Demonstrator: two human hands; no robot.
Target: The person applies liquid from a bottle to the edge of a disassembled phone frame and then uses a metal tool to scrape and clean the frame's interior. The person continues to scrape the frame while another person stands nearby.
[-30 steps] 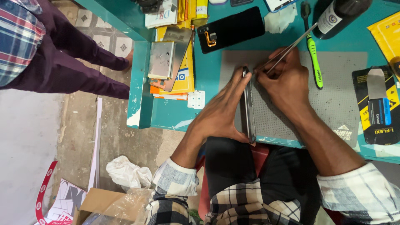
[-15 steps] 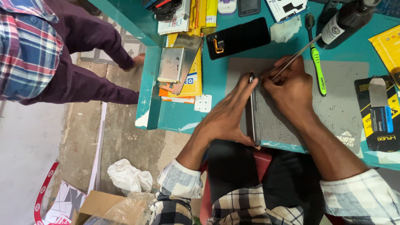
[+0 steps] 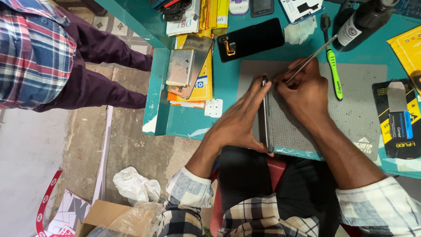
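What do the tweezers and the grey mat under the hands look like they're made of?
Tweezers: bare metal, probably steel, going by the thin bright silvery shine; right hand holds them. Grey mat: matte, likely silicone or rubber, with a fine dotted texture and no glare. The left hand props a thin phone on edge; its material is unclear.

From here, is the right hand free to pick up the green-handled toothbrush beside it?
Probably not at once. The right hand is pinching metal tweezers at the top edge of the phone that the left hand holds on edge. The toothbrush lies uncovered on the grey mat close by.
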